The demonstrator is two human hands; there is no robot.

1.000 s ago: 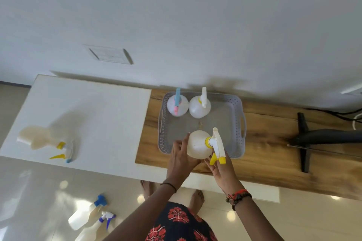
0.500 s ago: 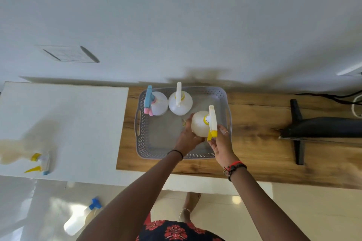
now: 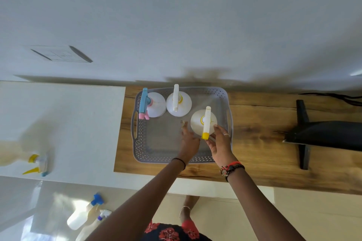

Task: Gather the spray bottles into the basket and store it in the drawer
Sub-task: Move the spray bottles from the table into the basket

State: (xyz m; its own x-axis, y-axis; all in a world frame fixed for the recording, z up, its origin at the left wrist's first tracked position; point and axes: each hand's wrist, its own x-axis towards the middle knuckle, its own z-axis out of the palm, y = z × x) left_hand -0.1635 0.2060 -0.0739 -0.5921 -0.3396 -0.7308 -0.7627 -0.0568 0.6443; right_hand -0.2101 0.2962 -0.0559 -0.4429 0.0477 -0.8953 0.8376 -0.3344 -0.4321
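A grey perforated basket (image 3: 139, 148) sits on the wooden top. Three white spray bottles stand upright in it: one with a blue and pink head (image 3: 156, 104) at the back left, one with a white head (image 3: 181, 103) beside it, and one with a yellow-tipped trigger (image 3: 197, 123) at the right. My left hand (image 3: 189, 141) and my right hand (image 3: 220, 144) hover just in front of that last bottle, fingers apart, fingertips close to its sides. A blurred bottle with a yellow trigger (image 3: 32, 160) lies on the white counter at far left.
Two more spray bottles (image 3: 82, 216) lie on the tiled floor at lower left. A black stand (image 3: 321, 135) occupies the wooden top (image 3: 258, 123) to the right, with cables behind it. The wall runs right behind the basket. My feet show under the counter edge.
Both hands carried the yellow-triggered bottle from the basket's front edge to its right side, stood it upright and loosened off it. The view shifted right.
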